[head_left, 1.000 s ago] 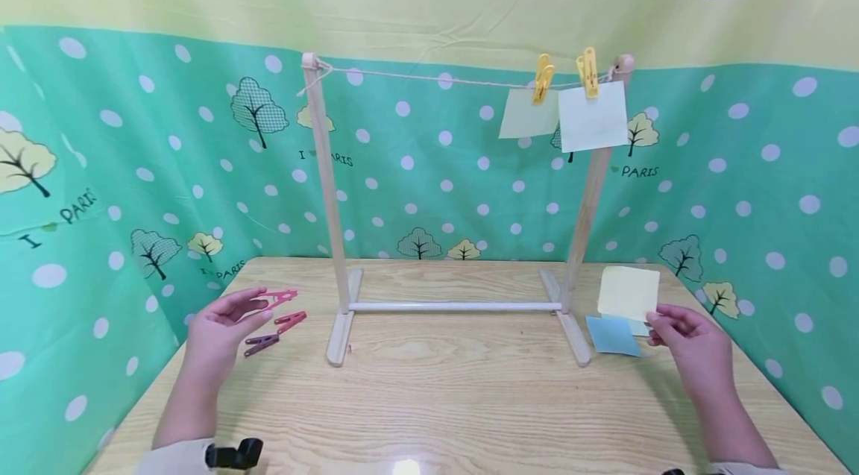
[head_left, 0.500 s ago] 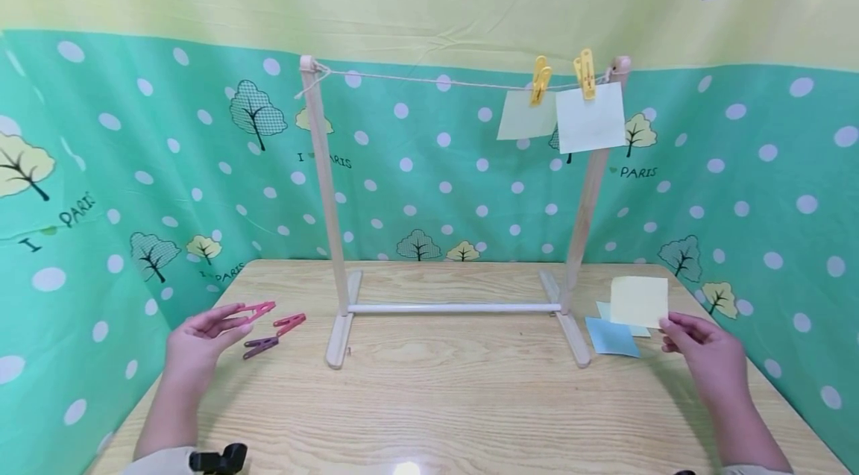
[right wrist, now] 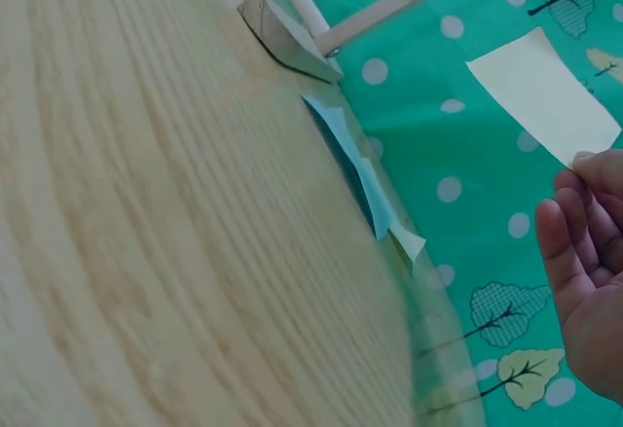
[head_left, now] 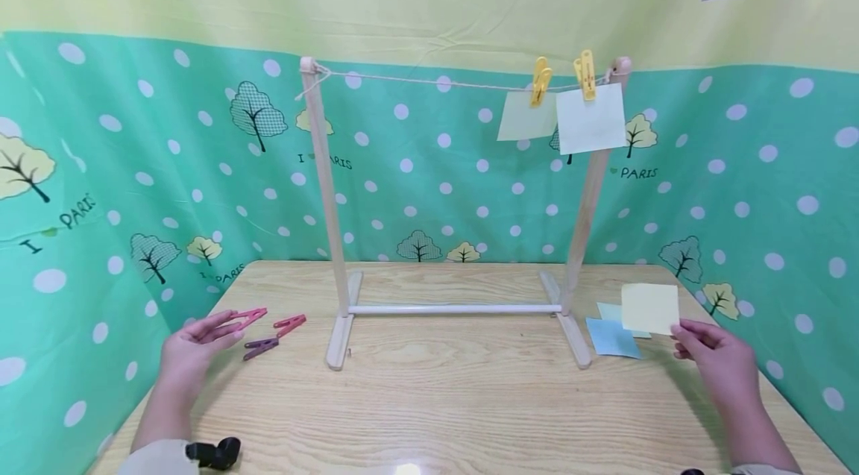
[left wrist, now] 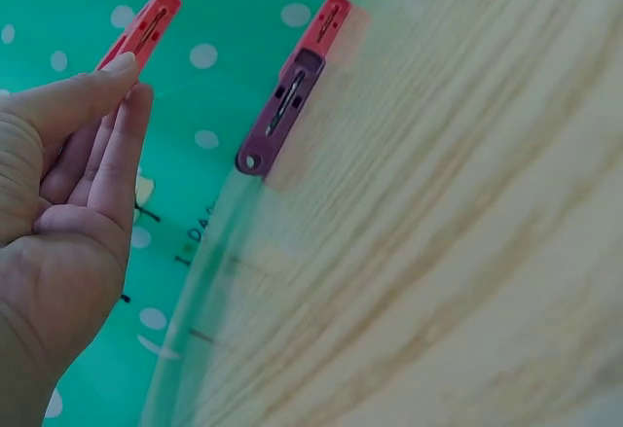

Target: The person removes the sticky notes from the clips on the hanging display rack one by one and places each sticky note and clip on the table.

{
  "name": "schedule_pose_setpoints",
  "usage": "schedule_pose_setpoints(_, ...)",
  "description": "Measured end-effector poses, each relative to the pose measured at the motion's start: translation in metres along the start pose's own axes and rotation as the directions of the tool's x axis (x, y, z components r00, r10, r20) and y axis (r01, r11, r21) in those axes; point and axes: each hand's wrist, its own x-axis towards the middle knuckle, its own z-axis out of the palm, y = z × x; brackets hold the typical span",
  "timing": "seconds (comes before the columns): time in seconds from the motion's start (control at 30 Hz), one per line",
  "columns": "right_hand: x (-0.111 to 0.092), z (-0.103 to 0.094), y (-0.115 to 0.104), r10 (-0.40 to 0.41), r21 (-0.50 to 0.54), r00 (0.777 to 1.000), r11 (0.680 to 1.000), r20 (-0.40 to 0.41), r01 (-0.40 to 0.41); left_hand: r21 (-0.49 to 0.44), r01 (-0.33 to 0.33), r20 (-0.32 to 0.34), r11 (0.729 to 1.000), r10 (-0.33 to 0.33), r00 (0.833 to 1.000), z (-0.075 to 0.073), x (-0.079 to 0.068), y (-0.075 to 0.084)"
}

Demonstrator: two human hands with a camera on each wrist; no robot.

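Observation:
My left hand [head_left: 194,356] pinches a pink clothespin [head_left: 251,316] between thumb and fingers at the table's left side; the left wrist view shows the clothespin [left wrist: 146,30] held above the thumb tip. Just right of that hand lie a red clothespin [head_left: 291,323] and a purple clothespin [head_left: 260,348]. On the right, my right hand [head_left: 721,363] pinches a pale yellow sticky note [head_left: 649,308] by its lower right corner, raised off the table in the right wrist view. Behind and below it lie a blue sticky note [head_left: 613,338] and a pale green one [head_left: 609,310].
A wooden stand [head_left: 456,309] with two uprights stands mid-table, a string [head_left: 429,78] tied between their tops. Near its right end, yellow clothespins [head_left: 588,76] hold a white note [head_left: 590,121] and a pale green note [head_left: 526,117]. A patterned curtain surrounds the table [head_left: 443,408].
My left hand has drawn back left and slightly down with the pink clothespin. My right hand has moved right and down with the yellow note, uncovering more of the pale green one.

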Motion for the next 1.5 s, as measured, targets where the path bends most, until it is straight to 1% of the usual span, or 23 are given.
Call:
schedule_pose_setpoints(0.1,0.001,-0.002,0.004,0.013,-0.009,1.0,1.0,-0.005,-0.013,0.06,0.033,-0.006,0.998,-0.033,0.999,-0.005,0.003,-0.004)
schedule_pose_setpoints(0.2,0.003,-0.003,0.009,0.027,-0.005,1.0,1.0,-0.004,-0.027,0.153,0.072,-0.016,0.986,-0.071,0.997,-0.01,0.005,-0.009)
schedule_pose_setpoints(0.27,0.004,-0.004,0.013,0.034,-0.005,0.999,0.999,-0.004,-0.034,0.227,0.089,-0.019,0.97,-0.087,0.996,-0.013,0.006,-0.011)
schedule_pose_setpoints(0.4,0.007,-0.005,0.02,0.036,-0.003,0.999,0.999,0.001,-0.036,0.322,0.113,-0.019,0.94,-0.113,0.993,-0.016,0.009,-0.013)
schedule_pose_setpoints(0.47,0.008,-0.005,0.024,0.033,-0.001,0.999,0.999,0.004,-0.033,0.335,0.125,-0.02,0.934,-0.125,0.992,-0.018,0.009,-0.015)
schedule_pose_setpoints(0.57,0.011,-0.005,0.028,0.028,-0.012,1.0,1.0,0.012,-0.028,0.374,0.148,-0.024,0.915,-0.15,0.988,-0.021,0.012,-0.019)
schedule_pose_setpoints(0.7,0.014,-0.005,0.036,0.06,-0.007,0.998,0.998,0.034,-0.06,0.454,0.179,-0.042,0.873,-0.18,0.983,-0.023,0.016,-0.023)
schedule_pose_setpoints(0.8,0.017,-0.005,0.04,0.108,-0.008,0.993,0.994,0.046,-0.107,0.484,0.179,-0.04,0.857,-0.183,0.982,-0.021,0.018,-0.024)
schedule_pose_setpoints(0.83,0.018,-0.004,0.041,0.121,-0.014,0.991,0.993,0.049,-0.121,0.487,0.176,-0.034,0.856,-0.183,0.983,-0.021,0.018,-0.024)
schedule_pose_setpoints(0.87,0.019,-0.004,0.042,0.133,-0.025,0.99,0.991,0.047,-0.132,0.487,0.171,-0.026,0.856,-0.182,0.983,-0.021,0.019,-0.024)
schedule_pose_setpoints(0.93,0.021,-0.004,0.044,0.156,-0.054,0.987,0.987,0.046,-0.153,0.506,0.171,-0.013,0.845,-0.191,0.981,-0.02,0.02,-0.023)
schedule_pose_setpoints(1.07,0.023,-0.003,0.047,0.18,-0.102,0.982,0.979,0.048,-0.175,0.528,0.161,0.017,0.834,-0.2,0.98,-0.019,0.021,-0.022)
schedule_pose_setpoints(1.27,0.025,-0.003,0.051,0.162,-0.15,0.985,0.977,0.053,-0.152,0.544,0.103,0.064,0.833,-0.164,0.984,-0.018,0.023,-0.021)
schedule_pose_setpoints(1.5,0.026,-0.007,0.057,0.124,-0.208,0.99,0.972,0.064,-0.108,0.563,0.09,0.091,0.821,-0.17,0.981,-0.019,0.023,-0.021)
